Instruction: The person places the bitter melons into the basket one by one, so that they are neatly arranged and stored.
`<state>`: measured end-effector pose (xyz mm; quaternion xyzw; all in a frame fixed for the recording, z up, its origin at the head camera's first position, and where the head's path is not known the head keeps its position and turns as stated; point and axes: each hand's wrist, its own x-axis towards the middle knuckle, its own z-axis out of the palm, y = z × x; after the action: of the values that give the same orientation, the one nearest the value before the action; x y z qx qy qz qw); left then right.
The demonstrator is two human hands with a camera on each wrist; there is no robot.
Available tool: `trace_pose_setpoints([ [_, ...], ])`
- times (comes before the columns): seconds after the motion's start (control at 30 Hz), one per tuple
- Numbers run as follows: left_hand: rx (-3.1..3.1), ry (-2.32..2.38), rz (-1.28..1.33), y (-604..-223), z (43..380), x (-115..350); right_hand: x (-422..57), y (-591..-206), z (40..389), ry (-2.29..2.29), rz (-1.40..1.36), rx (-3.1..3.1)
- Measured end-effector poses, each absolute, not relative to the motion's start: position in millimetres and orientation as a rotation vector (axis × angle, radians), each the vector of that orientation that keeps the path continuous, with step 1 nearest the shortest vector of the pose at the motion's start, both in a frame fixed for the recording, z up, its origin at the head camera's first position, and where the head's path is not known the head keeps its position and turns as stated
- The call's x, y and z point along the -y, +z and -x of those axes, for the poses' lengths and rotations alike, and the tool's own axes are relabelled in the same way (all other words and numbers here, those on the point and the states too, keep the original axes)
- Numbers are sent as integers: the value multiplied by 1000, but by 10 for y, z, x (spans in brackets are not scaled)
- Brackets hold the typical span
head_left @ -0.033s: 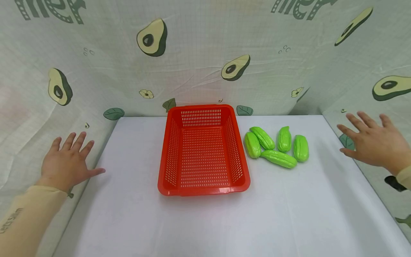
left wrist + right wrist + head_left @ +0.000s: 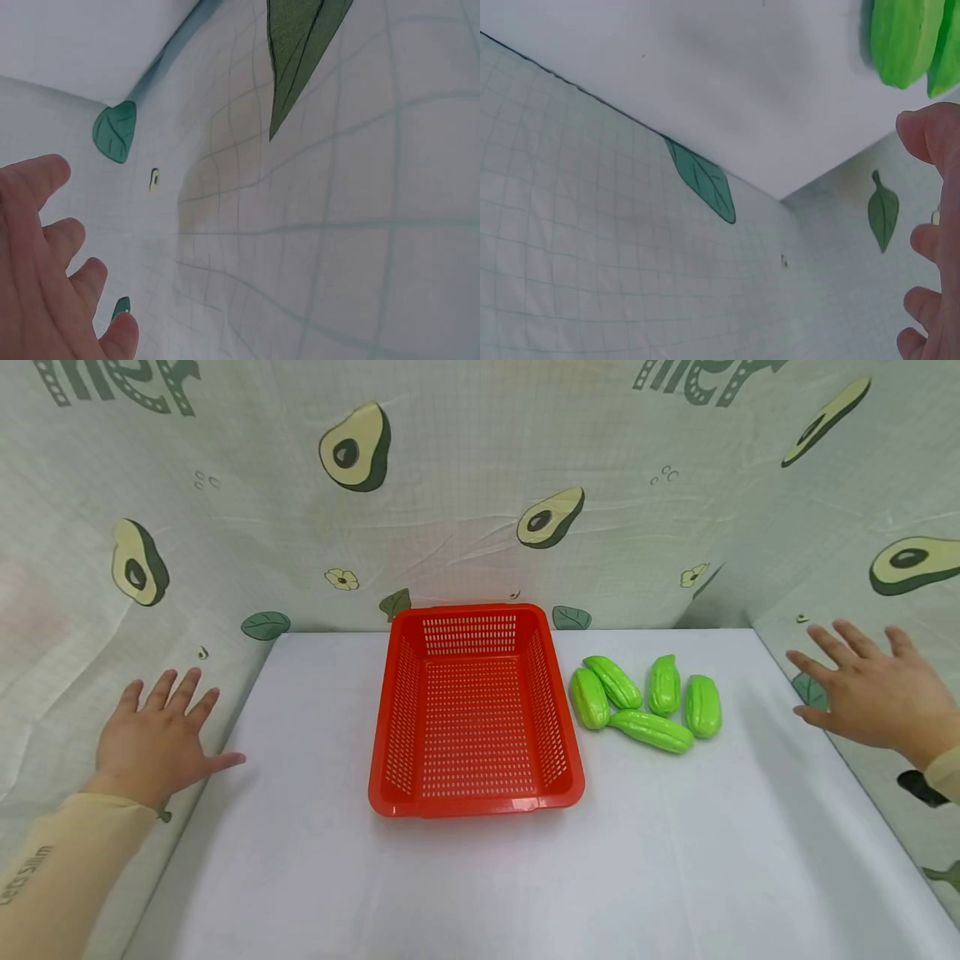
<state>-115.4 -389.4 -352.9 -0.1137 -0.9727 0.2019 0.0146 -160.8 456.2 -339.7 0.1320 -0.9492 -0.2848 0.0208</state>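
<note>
My left hand point(image 2: 153, 747) hovers at the table's left edge, fingers spread and holding nothing. Past the right edge of the table, my right hand point(image 2: 885, 693) is likewise spread, with nothing in it. A red plastic basket point(image 2: 480, 727) with slotted walls stands at the back middle, and nothing lies in it. Just right of the basket is a loose group of several bright green ridged vegetables, which look like small bitter melons point(image 2: 651, 731). Two of these green vegetables point(image 2: 904, 45) also show at the top right of the right wrist view, beyond the thumb.
The white table point(image 2: 480, 893) is bordered at the back and both sides by a pale cloth point(image 2: 450, 460) printed with avocados and leaves. The basket stands close to the table's back edge. A small black object point(image 2: 922, 787) shows by the right wrist.
</note>
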Motion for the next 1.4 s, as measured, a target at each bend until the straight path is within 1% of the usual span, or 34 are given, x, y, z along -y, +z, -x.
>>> trace_pose_setpoints([
  [0.4,3072,567,355,-3575,1167,3937,-4518,-3427,1651,-918,-419,2927],
  [0.9,3081,483,365,-3555,1125,3869,-4205,-3279,1773,-759,-549,2939],
  [1.13,3041,423,377,-3528,1133,3704,-4057,-3282,1883,-634,-675,2910],
  [1.4,3040,368,373,-3468,1142,3313,-3850,-3344,1960,-631,-736,2905],
])
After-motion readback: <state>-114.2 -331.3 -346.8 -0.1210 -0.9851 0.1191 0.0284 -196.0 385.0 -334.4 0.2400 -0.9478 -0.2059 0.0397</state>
